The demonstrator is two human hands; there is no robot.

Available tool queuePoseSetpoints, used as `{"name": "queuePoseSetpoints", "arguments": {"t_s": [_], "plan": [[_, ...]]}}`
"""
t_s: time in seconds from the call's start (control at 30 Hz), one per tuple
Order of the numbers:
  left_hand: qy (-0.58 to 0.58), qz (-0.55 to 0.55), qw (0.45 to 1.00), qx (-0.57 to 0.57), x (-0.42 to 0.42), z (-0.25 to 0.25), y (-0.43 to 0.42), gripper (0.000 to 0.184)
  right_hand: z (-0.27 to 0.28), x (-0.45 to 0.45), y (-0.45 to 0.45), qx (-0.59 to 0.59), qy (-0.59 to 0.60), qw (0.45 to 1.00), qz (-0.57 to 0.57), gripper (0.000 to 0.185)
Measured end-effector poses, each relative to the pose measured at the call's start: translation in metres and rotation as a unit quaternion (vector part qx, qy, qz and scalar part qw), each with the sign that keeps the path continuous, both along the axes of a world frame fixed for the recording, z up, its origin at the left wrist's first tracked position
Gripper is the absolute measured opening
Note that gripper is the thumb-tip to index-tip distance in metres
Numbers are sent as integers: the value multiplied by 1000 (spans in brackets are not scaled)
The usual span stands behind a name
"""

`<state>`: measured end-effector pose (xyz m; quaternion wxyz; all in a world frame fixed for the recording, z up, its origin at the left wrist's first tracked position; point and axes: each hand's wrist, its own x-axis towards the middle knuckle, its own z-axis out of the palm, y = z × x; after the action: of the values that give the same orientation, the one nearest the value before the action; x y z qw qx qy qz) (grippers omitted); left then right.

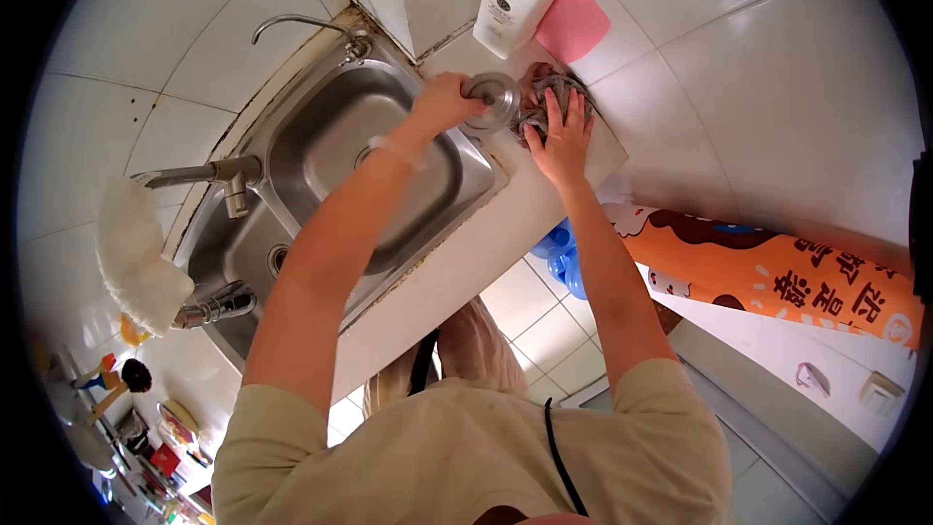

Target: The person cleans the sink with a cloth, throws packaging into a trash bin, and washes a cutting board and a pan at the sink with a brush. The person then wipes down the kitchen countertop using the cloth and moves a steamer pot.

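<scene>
My left hand (447, 104) is closed at the near edge of a shiny round metal disc, perhaps a sink strainer or small lid (496, 100), above the counter just right of the sink. Slight blur hides its exact kind. My right hand (564, 144) lies with fingers spread on a crumpled dark grey-brown cloth (552, 86) at the counter's right end. The disc and the cloth are side by side. Behind them stands a white pump bottle (520, 2), with a flat pink piece (575, 21) leaning beside it.
A steel double sink (335, 126) fills the left of the counter, with a mixer tap (228, 175) and a thin curved spout (301, 19). White fluffy material (136, 243) hangs at far left. An orange printed panel (777, 277) sits right; something blue (561, 258) is below the counter.
</scene>
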<state>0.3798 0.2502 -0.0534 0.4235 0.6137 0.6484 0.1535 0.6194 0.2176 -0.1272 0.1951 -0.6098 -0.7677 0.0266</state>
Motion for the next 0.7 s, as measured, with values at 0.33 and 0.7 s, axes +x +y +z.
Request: {"name": "queuePoseSetpoints", "arguments": {"t_s": [0.33, 0.7], "plan": [[-38, -133, 851, 507, 42, 96, 120, 38, 28, -6, -3, 1, -6, 1000, 25, 71], [-306, -2, 913, 271, 8, 136, 33, 16, 2, -44, 49, 2, 106, 994, 37, 70]]}}
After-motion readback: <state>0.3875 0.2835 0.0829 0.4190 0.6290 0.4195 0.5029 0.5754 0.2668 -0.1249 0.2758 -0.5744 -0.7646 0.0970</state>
